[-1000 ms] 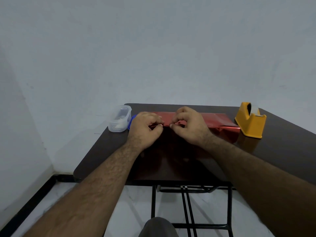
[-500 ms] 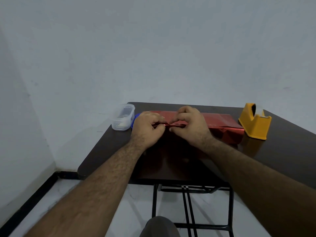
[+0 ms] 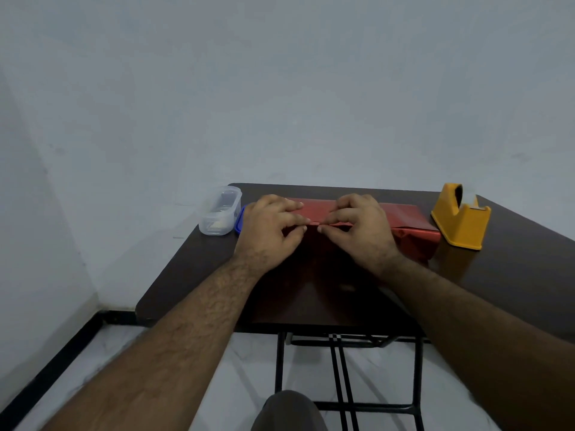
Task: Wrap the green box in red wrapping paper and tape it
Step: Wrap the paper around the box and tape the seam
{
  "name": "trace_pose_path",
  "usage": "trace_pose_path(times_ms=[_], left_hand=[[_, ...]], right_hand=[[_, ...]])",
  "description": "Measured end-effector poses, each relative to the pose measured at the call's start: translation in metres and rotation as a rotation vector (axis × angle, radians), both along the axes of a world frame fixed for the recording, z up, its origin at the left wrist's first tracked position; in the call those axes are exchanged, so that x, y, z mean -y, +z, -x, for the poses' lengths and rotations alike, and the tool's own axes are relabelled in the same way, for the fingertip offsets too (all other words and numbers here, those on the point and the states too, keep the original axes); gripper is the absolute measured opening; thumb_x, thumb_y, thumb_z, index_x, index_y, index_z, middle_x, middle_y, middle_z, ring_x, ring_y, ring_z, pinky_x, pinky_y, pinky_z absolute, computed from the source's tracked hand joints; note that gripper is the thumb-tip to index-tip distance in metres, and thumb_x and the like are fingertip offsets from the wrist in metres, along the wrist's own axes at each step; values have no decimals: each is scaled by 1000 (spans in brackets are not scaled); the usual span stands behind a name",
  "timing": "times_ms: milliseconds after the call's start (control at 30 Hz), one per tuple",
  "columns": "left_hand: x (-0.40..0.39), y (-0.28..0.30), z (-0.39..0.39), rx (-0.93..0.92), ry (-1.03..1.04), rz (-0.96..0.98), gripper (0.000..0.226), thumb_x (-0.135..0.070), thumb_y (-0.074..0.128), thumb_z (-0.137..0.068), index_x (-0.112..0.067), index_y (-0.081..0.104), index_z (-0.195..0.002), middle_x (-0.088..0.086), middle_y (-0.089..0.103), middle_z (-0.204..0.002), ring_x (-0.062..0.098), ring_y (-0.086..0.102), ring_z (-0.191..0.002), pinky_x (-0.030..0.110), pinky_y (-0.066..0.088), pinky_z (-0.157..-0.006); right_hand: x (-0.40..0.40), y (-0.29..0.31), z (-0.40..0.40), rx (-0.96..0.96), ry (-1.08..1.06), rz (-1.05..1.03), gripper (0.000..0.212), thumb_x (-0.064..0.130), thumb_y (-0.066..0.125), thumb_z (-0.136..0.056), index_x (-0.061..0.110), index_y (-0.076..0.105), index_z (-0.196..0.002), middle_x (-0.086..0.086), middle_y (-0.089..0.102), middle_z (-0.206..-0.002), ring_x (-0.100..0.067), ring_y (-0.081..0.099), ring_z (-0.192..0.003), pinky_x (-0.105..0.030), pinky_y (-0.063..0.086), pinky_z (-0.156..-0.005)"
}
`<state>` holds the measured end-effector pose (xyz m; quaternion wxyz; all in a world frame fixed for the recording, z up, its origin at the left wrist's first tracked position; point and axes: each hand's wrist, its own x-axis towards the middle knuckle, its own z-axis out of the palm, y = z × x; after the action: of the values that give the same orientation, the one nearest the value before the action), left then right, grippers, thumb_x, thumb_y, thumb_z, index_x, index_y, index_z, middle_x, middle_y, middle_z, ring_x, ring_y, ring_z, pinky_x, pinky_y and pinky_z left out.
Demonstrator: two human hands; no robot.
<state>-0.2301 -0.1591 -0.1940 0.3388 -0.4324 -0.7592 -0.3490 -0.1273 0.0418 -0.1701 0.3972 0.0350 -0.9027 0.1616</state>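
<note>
Red wrapping paper (image 3: 404,217) lies folded over a box-shaped bulk in the middle of the dark table (image 3: 193,275); no green of the box shows. My left hand (image 3: 270,231) and my right hand (image 3: 361,231) sit side by side on top of it. Their fingers are curled, and thumb and forefinger of each pinch the paper's folded edge where the fingertips almost meet. A dark red sheet runs from that edge toward me, under my wrists. Whether a strip of tape sits between the fingertips cannot be told.
A yellow tape dispenser (image 3: 460,222) stands right of the paper, close to its end. A clear plastic tub (image 3: 219,211) sits at the table's left edge with a blue lid (image 3: 238,217) beside it. The white wall runs right behind the table.
Both hands stay on the paper's folded edge with the same pinch; the fingertips have shifted only slightly. The view has drifted a little.
</note>
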Motion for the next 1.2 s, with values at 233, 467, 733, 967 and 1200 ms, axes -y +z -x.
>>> trace_pose_path(times_ms=[233,467,733,967,1200], left_hand=[[-8,4,-9,3,5,28,28,-44,71,-83,-35,83,-106,-16,71,-131,18,58,-125,58,44,-103],[-7,4,-6,90,30,-74,25,-34,76,-72,-35,82,-97,-19,73,-125,16,59,-122,59,44,-105],[-18,32,-15,-5,52,254,19,-42,76,-85,-36,83,-102,-19,73,-127,17,56,-129,50,31,-107],[-12,31,-13,84,83,206,47,-48,70,-72,-33,70,-116,-15,69,-125,15,57,-126,46,33,-111],[-16,39,-6,-144,162,665,50,-56,50,-105,-34,60,-148,-14,56,-155,14,38,-152,48,19,-124]], right_hand=[[-6,5,-10,-2,7,50,29,58,84,-71,39,80,-93,21,61,-104,-12,54,-109,-51,49,-94],[-5,5,-11,78,-39,2,21,34,84,-75,40,78,-94,21,60,-108,-15,54,-111,-54,48,-98],[-24,34,-33,252,-174,-220,50,66,74,-81,38,73,-122,12,65,-129,-17,54,-126,-49,44,-107],[-40,28,-42,268,-154,-226,60,65,77,-80,32,71,-129,9,67,-132,-18,58,-125,-43,47,-108],[-40,21,-43,536,-213,-551,104,90,38,-86,25,21,-166,3,27,-172,-18,26,-158,-52,15,-129]])
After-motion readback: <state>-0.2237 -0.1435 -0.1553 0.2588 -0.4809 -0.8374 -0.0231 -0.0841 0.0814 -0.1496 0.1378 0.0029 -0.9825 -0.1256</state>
